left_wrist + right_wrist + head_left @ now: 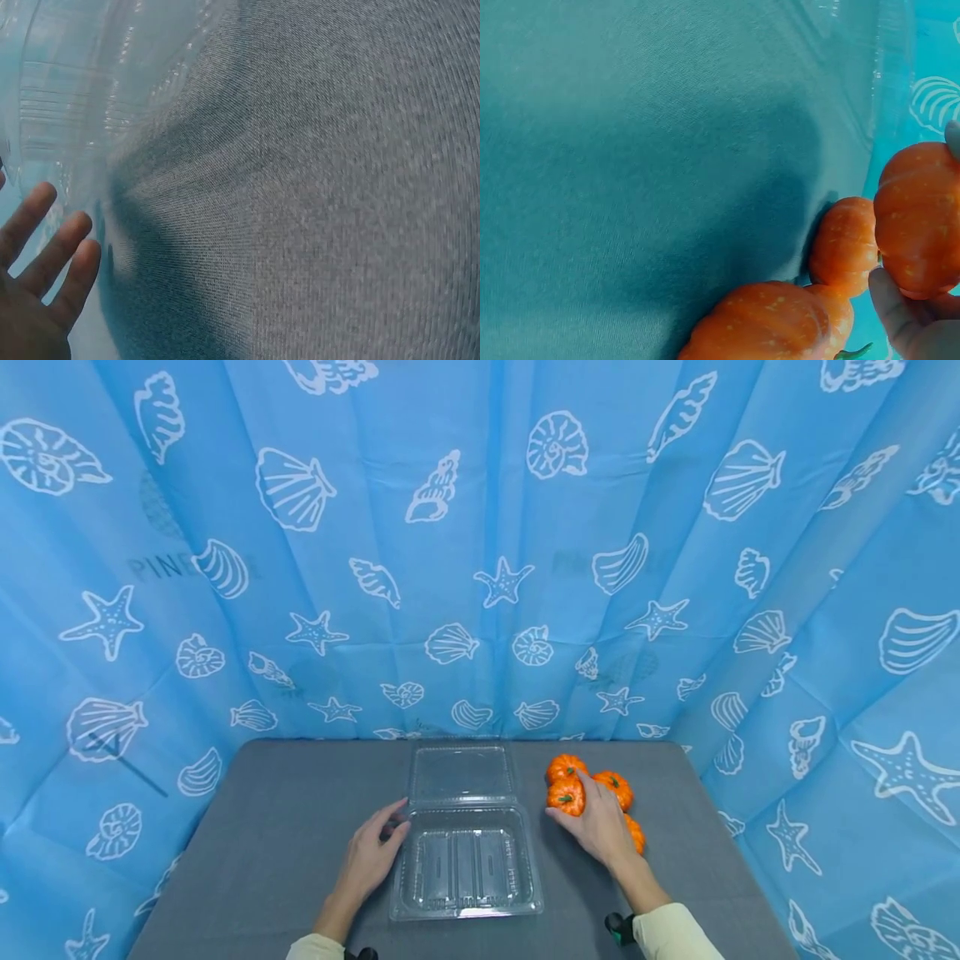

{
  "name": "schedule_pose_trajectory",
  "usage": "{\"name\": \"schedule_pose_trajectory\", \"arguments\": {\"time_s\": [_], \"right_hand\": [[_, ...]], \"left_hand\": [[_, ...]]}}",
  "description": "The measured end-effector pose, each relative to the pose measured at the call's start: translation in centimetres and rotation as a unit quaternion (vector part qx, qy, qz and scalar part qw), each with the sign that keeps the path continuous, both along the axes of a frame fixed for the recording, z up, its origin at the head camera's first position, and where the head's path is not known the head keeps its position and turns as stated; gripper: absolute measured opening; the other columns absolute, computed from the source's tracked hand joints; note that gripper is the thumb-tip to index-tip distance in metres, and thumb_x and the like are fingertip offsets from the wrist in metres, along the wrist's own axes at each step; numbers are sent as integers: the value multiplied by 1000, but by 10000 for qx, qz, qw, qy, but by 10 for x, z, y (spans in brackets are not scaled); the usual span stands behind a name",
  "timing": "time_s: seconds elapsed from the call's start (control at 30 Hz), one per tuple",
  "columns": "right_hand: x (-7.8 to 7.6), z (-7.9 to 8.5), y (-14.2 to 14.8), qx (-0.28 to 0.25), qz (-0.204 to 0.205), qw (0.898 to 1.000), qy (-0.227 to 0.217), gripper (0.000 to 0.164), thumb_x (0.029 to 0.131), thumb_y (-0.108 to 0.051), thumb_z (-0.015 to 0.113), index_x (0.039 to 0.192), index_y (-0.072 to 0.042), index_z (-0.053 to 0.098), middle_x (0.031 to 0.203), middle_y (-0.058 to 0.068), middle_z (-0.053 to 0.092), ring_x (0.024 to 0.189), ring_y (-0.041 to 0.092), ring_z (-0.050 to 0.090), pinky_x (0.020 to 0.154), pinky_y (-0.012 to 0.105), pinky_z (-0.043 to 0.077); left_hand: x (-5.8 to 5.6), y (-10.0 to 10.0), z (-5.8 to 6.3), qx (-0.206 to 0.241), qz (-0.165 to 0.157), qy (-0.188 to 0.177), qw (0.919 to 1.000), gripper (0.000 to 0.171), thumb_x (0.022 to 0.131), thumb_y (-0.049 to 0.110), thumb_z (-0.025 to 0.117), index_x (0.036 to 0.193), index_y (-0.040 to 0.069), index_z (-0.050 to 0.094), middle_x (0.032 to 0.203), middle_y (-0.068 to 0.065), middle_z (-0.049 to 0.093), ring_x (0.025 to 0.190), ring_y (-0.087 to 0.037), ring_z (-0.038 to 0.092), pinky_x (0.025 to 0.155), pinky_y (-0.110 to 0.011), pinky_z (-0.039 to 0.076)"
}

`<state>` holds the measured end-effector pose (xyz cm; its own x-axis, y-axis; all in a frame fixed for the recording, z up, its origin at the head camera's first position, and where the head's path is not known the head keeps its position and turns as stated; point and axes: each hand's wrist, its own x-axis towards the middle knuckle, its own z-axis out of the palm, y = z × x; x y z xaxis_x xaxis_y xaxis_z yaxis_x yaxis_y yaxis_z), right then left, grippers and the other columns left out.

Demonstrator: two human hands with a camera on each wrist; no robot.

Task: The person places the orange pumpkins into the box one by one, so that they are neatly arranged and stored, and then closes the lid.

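Note:
My right hand (602,825) grips a small orange pumpkin (566,796) between thumb and fingers. In the right wrist view the held pumpkin (917,217) appears raised above the tabletop, the fingertips at its edges. Three more pumpkins cluster around it: one behind (564,766), one to the right (617,787) and one partly hidden by the hand (636,833). A clear plastic clamshell container (399,893) lies with its lid (461,772) folded back. Beside its left edge is my left hand (369,853), fingers relaxed; contact with the rim is hard to tell.
A grey cloth covers the table (300,802). Behind it and along both sides hangs a blue curtain (480,610) with white shell and starfish prints, meeting the table's back edge. The container lies between the two hands.

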<state>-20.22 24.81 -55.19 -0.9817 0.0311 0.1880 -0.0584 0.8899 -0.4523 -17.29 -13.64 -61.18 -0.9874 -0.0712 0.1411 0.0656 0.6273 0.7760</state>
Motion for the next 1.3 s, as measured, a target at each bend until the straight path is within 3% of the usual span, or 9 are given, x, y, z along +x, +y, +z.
{"name": "schedule_pose_trajectory", "arguments": {"time_s": [0.2, 0.37, 0.5, 0.67, 0.83, 0.97, 1.07, 1.2, 1.3], "right_hand": [[3, 7, 0, -419, -177, 9976, -529, 91, 81, -56, 81, 150, -10, 44, 134, 24, 46, 101, 39, 61, 88, 57, 55], [4, 14, 1, -953, -28, 9929, -715, 89, 83, -50, 81, 152, -12, 39, 139, 27, 42, 110, 41, 59, 95, 60, 52], [4, 18, 1, -1318, 46, 9879, -817, 85, 86, -44, 80, 153, -16, 36, 145, 24, 39, 117, 41, 55, 97, 59, 50], [5, 18, -2, -1562, -3, 9840, -853, 84, 88, -56, 74, 153, -21, 34, 145, 18, 39, 117, 37, 53, 93, 50, 51], [7, 20, -9, -1749, -16, 9818, -738, 82, 89, -63, 68, 152, -22, 36, 138, 14, 44, 109, 33, 55, 82, 37, 50], [9, 23, -17, -1785, 127, 9815, -685, 78, 87, -59, 73, 149, -26, 38, 132, 12, 46, 106, 30, 57, 83, 36, 49], [11, 25, -23, -1869, 384, 9803, -507, 67, 94, -52, 68, 148, -22, 42, 135, 13, 46, 115, 32, 56, 96, 46, 49], [10, 26, -32, -2015, 679, 9770, -175, 48, 107, -43, 49, 146, -14, 47, 142, 15, 45, 132, 36, 49, 113, 58, 40], [10, 26, -40, -1978, 777, 9772, -26, 43, 109, -39, 46, 144, -15, 49, 141, 15, 46, 134, 36, 48, 114, 58, 40]], "left_hand": [[-1, 0, -2, 522, -157, 20, 9985, 36, 98, 37, 69, 134, 35, 66, 117, 8, 72, 97, -8, 67, 84, -29, 55], [-1, -1, -2, 968, -151, -74, 9952, 32, 95, 34, 73, 127, 33, 71, 118, 7, 73, 91, -3, 65, 79, -24, 54], [0, 1, -2, 1124, -212, -59, 9934, 28, 94, 30, 75, 122, 27, 75, 99, 3, 74, 75, -2, 59, 65, -21, 49], [0, 4, -5, 1389, -153, -108, 9901, 27, 92, 26, 77, 120, 25, 76, 70, 1, 61, 58, -4, 50, 53, -21, 41], [1, 6, -8, 1546, -71, -50, 9879, 27, 93, 27, 76, 120, 24, 75, 64, 3, 58, 54, -4, 48, 51, -22, 41], [1, 7, -9, 1707, -22, -134, 9852, 27, 94, 28, 74, 121, 24, 75, 61, 2, 54, 52, -4, 46, 49, -22, 40], [1, 7, -9, 1849, 46, -227, 9825, 26, 95, 27, 73, 121, 23, 75, 64, -2, 58, 53, -4, 46, 50, -22, 40], [0, 6, -9, 2221, 39, -325, 9745, 27, 96, 13, 70, 122, 19, 75, 84, -12, 72, 64, -7, 60, 59, -19, 46], [0, 5, -10, 2493, -47, -448, 9674, 32, 94, 4, 67, 122, 16, 75, 100, -18, 74, 75, -10, 67, 68, -19, 50]]}}
